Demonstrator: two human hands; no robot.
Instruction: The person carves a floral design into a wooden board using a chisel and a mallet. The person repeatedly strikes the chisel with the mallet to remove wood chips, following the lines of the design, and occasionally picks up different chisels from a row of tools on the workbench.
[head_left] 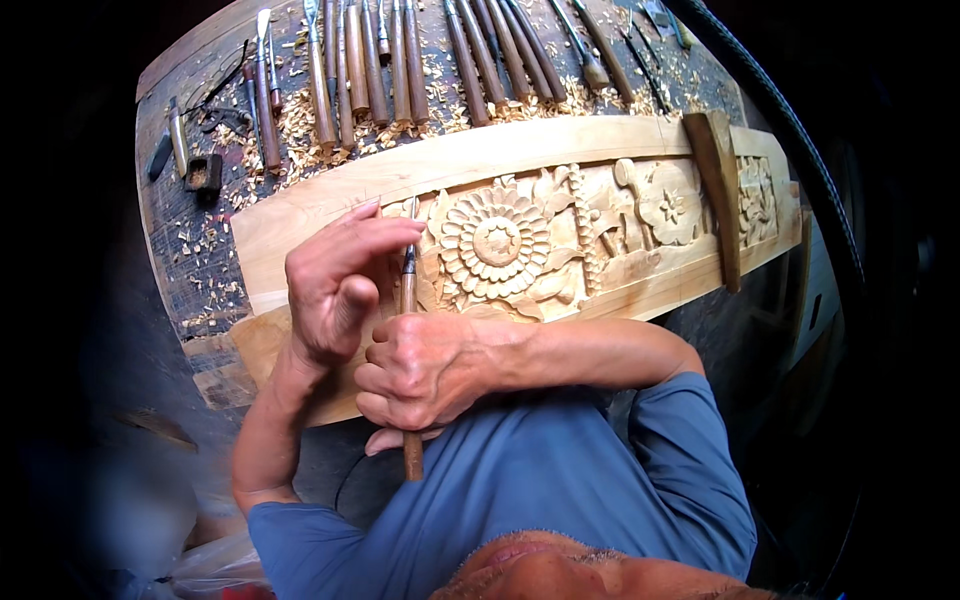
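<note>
My right hand [415, 365] is wrapped round the wooden handle of a carving chisel [408, 292], its butt end close to my blue shirt. The blade points away from me, over the left end of the carved part of a pale wooden board [330, 190]. Beside the blade, my left hand [335, 275] is open, fingers stretched toward the metal. Whether its fingertips touch the blade I cannot tell. Just right of the chisel, a round carved flower [497, 242] stands out in relief, with leaves around it.
Several wooden-handled chisels [412, 65] lie in a row along the far side of the workbench [185, 255], among wood shavings [300, 120]. A dark wooden bar [713, 190] crosses the board at right. A small dark block [204, 175] sits at left. A dark cable [790, 120] arcs down the right.
</note>
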